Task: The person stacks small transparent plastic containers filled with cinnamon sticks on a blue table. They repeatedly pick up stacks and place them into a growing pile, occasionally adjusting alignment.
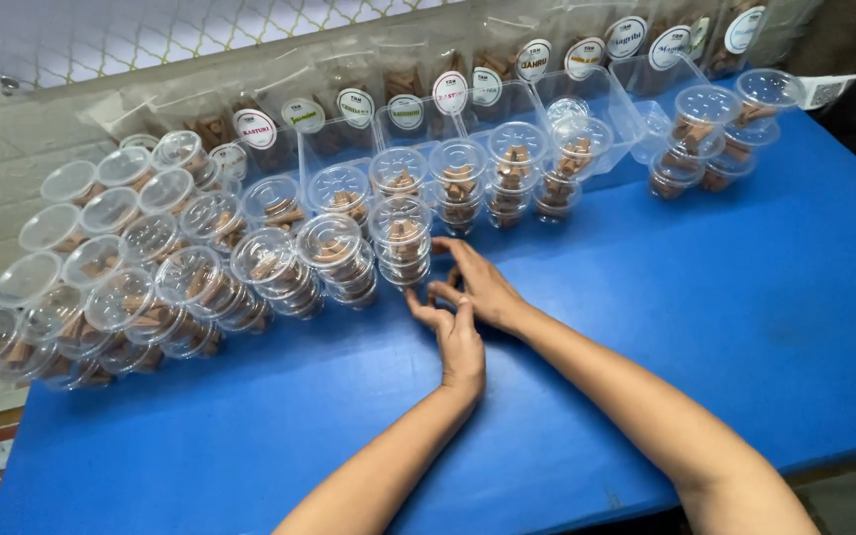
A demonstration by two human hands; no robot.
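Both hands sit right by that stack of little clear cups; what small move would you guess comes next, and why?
Probably closing the fingers round the nearest stack of cups. The right hand has its fingertips at the stack's base, the left hand lies just below, and both look empty on the blue table.

Both bare forearms reach forward from the lower edge and converge at centre. Left hand (462, 342) lies palm down, fingers together, pointing ahead. Right hand (479, 284) sits just beyond it, angled leftward, fingers loosely curled, thumb bent toward the left fingertips. The hands touch. Neither grips anything.
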